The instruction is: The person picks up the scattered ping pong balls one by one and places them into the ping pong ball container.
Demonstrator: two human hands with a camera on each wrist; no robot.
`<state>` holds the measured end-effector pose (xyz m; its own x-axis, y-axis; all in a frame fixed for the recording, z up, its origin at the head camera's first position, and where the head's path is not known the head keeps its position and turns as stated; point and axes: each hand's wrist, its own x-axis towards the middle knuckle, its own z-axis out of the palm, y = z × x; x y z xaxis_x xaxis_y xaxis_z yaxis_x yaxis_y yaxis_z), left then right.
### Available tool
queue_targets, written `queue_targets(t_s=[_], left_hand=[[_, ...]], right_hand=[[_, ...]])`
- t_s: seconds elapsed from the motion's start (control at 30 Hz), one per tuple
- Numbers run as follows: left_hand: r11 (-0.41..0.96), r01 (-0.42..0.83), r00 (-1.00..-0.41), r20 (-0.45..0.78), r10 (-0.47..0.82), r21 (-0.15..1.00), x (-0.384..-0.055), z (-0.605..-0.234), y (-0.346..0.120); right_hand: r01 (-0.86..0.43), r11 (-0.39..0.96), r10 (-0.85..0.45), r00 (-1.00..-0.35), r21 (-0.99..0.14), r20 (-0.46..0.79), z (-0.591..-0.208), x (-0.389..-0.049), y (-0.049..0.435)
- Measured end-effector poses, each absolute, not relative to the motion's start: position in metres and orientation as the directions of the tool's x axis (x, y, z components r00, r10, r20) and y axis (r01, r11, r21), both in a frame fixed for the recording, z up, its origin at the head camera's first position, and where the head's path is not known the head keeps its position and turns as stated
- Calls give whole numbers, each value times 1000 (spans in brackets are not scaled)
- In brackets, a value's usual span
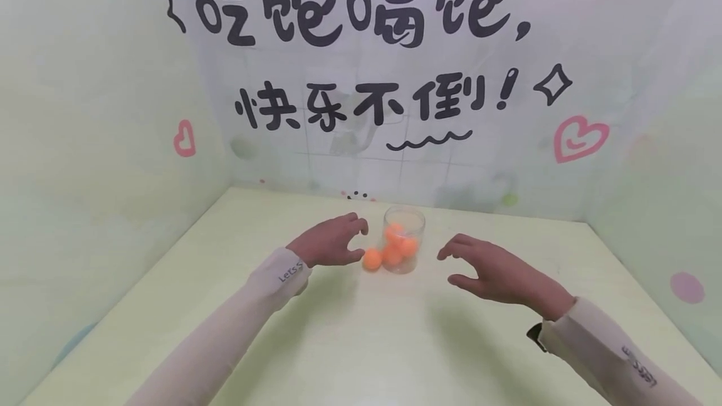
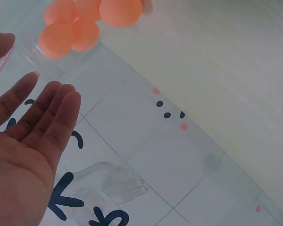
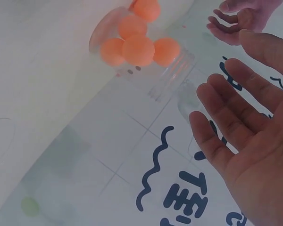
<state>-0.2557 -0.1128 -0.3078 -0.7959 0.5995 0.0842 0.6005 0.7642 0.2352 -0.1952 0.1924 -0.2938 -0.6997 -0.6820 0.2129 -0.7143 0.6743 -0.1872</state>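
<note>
A clear jar stands upright toward the back of the table, with several orange balls inside it. One more orange ball lies on the table against or just beside the jar's left side. My left hand hovers left of the jar, fingers loosely bent and the thumb near the loose ball; whether it touches the ball I cannot tell. On the other side my right hand hangs over the table, apart from the jar, its fingers relaxed. Both palms, the left and the right, hold nothing.
The pale table is bounded by a printed back wall with dark lettering, a left side wall and a right side wall. The jar stands a short way in front of the back wall.
</note>
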Motion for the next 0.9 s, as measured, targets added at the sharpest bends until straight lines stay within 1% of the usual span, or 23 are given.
queue_targets(t_s=[0.27,0.43,0.67,0.9], left_hand=[[770,584,-807,89,583,255,-261,-316,-110],[778,568,-819,84,568,267,-268,-330,-108],[788,511,-849,57,526,344,-278,-352,-106],[777,512,-846,59,530,366,-291,-371,-99]], right_hand=[[-726,661,-689,-688,-191,229,-297,-190,193],[-729,660,-690,-683,-182,239,-297,-187,192],[-740,648,-702,-672,-181,234,-298,-182,190],[-738,656,-697,-673,-158,247,-298,-177,194]])
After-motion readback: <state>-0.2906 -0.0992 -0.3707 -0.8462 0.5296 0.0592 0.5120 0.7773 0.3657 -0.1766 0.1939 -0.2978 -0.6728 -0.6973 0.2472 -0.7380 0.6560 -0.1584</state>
